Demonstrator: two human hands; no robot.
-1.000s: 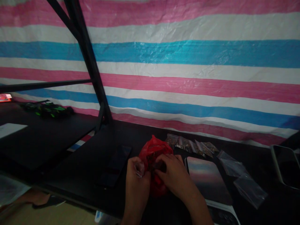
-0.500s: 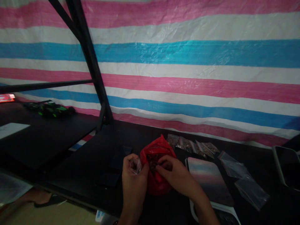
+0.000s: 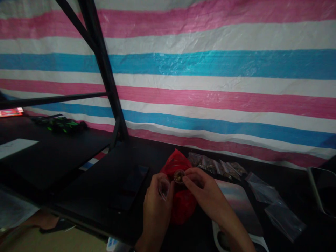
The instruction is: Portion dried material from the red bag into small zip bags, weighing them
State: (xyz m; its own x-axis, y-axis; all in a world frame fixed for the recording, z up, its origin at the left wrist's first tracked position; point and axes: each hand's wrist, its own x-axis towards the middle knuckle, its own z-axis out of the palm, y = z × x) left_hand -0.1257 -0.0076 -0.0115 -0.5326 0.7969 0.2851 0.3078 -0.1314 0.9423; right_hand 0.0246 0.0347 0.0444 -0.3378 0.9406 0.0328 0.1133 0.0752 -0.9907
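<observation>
My left hand [image 3: 157,213] is closed around a small clear plastic bag [image 3: 164,188], whose mouth is spread in a rounded opening. Between the fingers of my right hand [image 3: 208,194] is a small round cup [image 3: 179,176] with brownish bits inside. The cup is just right of the clear bag, above an open red plastic bag [image 3: 183,208]. My hands partly cover the red bag, and its contents are hard to make out now. Right of it lies a flat digital scale [image 3: 240,206], partly under my right forearm.
Several filled zip bags [image 3: 208,163] lie along the back edge. Flat clear zip bags [image 3: 285,217] rest right of the scale, near a phone-like device [image 3: 324,190]. A dark flat object [image 3: 131,187] lies left of my hands. A black metal post [image 3: 110,87] rises at left.
My right hand has come up out of the red bag with the small cup showing in its fingers. My left hand has shifted slightly right with the clear bag.
</observation>
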